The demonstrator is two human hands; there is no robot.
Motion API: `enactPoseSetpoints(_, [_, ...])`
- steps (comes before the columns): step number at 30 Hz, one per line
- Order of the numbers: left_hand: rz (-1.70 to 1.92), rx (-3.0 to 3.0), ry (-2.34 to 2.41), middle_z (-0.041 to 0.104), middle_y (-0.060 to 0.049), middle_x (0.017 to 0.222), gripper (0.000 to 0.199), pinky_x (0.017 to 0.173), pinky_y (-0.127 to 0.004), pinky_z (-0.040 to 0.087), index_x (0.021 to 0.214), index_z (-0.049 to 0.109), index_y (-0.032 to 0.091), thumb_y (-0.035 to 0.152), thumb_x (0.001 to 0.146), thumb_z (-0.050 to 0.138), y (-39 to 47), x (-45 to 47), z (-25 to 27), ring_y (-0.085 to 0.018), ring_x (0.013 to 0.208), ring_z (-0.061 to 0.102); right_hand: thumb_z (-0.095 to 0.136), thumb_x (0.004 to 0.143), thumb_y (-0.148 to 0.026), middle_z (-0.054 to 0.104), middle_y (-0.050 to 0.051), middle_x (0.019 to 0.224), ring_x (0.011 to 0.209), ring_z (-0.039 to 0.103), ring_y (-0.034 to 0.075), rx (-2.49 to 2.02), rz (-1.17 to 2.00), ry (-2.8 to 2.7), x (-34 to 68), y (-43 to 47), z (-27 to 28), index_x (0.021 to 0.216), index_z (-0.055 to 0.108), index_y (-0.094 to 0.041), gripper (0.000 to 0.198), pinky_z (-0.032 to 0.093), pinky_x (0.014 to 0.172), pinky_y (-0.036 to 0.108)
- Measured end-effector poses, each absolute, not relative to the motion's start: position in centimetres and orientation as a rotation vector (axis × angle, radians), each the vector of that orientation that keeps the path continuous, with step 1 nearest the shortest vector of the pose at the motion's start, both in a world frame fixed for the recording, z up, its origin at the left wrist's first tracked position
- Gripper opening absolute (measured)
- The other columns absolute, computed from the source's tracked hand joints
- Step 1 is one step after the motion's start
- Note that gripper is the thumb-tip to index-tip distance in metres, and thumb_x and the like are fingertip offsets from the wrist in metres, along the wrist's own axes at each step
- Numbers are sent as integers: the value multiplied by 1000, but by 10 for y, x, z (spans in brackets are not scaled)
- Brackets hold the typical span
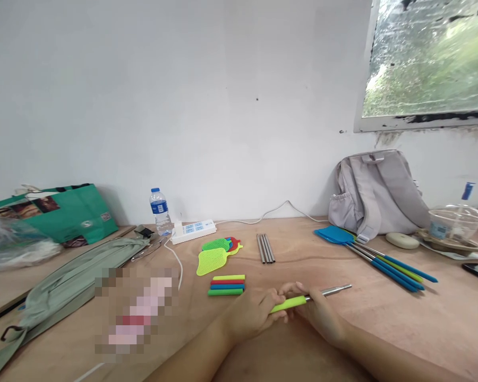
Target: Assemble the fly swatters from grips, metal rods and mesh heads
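My left hand (255, 313) is closed around a yellow-green handle grip (289, 304) in front of me. A silver metal rod (336, 290) sticks out of the grip's right end, stepped and narrower toward its tip. My right hand (321, 313) is closed around the rod near that joint, with some fingers hidden. Beyond my left hand lie several loose handle grips (227, 286) in yellow-green, red, blue and green. Behind them is a fanned pile of fly swatter heads (213, 260), a yellow one on top. Several metal rods (265, 249) lie side by side farther back.
Assembled fly swatters (386, 265) with blue heads lie at right, before a grey backpack (376, 196). A power strip (194, 231) and water bottle (160, 212) stand by the wall. On the left are a green bag (75, 212), a grey-green strap bag (75, 270) and a blurred-out item (137, 315).
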State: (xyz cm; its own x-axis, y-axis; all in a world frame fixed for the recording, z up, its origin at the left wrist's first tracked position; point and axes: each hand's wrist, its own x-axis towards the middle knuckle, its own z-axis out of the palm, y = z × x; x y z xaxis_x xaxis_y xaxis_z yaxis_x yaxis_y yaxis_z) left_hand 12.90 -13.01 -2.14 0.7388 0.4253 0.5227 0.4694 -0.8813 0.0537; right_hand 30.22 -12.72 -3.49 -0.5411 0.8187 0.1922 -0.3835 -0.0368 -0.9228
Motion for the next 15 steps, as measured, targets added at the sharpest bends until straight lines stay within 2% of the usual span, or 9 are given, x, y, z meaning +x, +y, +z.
enactPoseSetpoints(6, [-752, -2982, -920, 64, -5, 84, 21, 66, -22, 44, 89, 50, 15, 31, 86, 36, -135, 134, -19, -15, 75, 59, 39, 72, -45, 57, 5, 60, 50, 50, 14, -503, 1747, -1311, 301, -130, -38, 73, 56, -15, 35, 27, 41, 23])
enactPoseSetpoints(15, [-750, -2964, -981, 64, -4, 84, 18, 67, -22, 41, 88, 50, 17, 30, 86, 38, -140, 137, -8, -14, 75, 58, 45, 69, -50, 53, 2, 59, 50, 50, 13, -517, 1783, -1232, 298, -130, -39, 71, 54, -17, 35, 25, 40, 20])
